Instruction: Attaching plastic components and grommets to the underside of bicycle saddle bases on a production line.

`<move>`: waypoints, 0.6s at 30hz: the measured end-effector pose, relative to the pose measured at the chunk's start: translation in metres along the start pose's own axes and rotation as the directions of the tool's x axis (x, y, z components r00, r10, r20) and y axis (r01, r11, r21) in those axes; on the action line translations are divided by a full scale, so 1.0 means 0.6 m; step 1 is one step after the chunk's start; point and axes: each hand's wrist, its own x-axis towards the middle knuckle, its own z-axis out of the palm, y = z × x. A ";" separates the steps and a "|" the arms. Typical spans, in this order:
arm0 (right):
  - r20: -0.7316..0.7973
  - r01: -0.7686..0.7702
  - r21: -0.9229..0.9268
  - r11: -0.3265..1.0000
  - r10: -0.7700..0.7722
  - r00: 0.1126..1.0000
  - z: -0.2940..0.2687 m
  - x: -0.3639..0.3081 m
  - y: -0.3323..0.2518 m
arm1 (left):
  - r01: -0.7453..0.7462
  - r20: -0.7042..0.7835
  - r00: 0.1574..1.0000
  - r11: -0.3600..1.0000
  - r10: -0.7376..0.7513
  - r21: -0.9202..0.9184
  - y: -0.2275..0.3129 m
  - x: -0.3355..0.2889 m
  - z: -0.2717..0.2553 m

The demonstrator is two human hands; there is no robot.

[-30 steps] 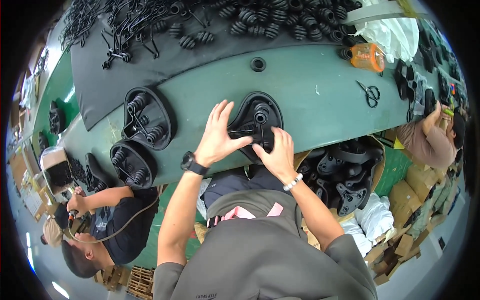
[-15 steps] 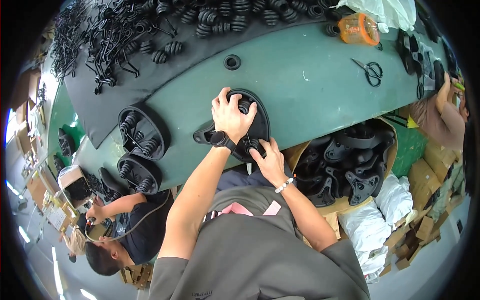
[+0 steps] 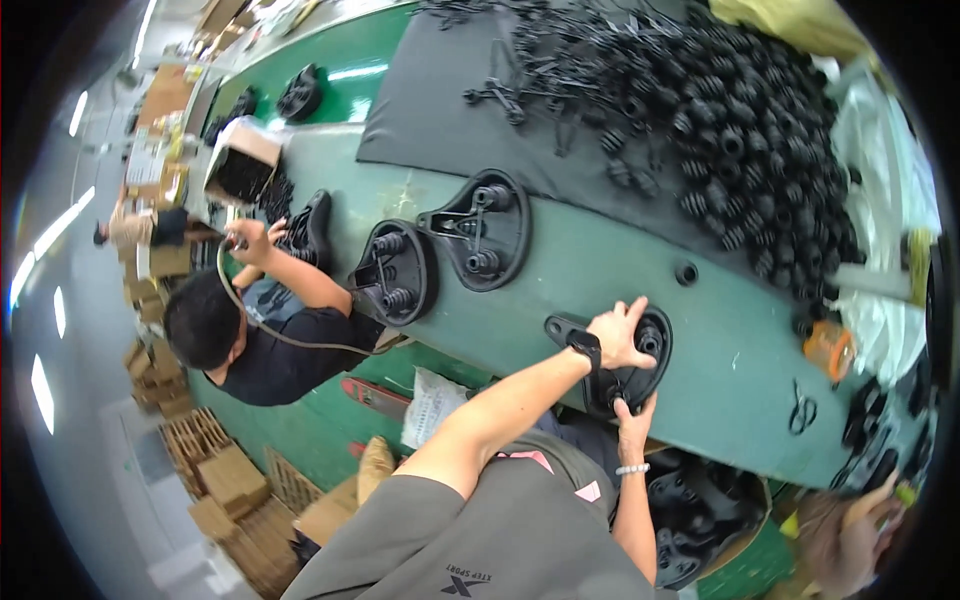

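Note:
A black bicycle saddle (image 3: 658,378) lies upside down at the table's near edge, its springs facing up. My left hand (image 3: 612,338) reaches over it, gripping it with thumb and fingers spread around the far spring (image 3: 650,341). Closed on the saddle's near side, my right hand (image 3: 634,424) has its thumb up by the near spring; its other fingers are mostly hidden. Two more upturned saddles with springs and metal rails rest to the left: one farther back (image 3: 513,240), the other nearer the edge (image 3: 420,290).
A heap of black springs (image 3: 745,150) and wire rails (image 3: 560,60) covers a dark cloth at the back. A loose black ring (image 3: 686,273), an orange jar (image 3: 828,348) and scissors (image 3: 801,410) lie on the table. A carton of saddle parts (image 3: 700,510) stands below the edge. A co-worker (image 3: 290,310) sits at left.
The view has swung left, so the table and my hands appear farther right. My hands remain at the same saddle; my left fingers look more spread.

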 end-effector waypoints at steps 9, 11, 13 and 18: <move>0.120 0.077 -0.013 0.997 -0.075 0.990 0.100 -0.029 -0.174 | -0.169 -0.236 0.958 0.986 0.162 -0.008 0.031 -0.061 -0.180; 0.142 0.116 -0.004 0.993 -0.114 0.983 0.158 -0.009 -0.206 | -0.201 -0.320 0.924 0.978 0.210 0.063 0.018 -0.060 -0.249; 0.186 0.152 0.061 0.987 -0.161 0.969 0.224 0.017 -0.226 | -0.191 -0.355 0.909 0.975 0.219 0.111 -0.006 -0.065 -0.334; 0.349 -0.004 0.119 0.993 -0.038 0.936 0.453 0.083 -0.305 | -0.191 -0.706 0.536 0.881 0.463 0.433 -0.134 -0.069 -0.527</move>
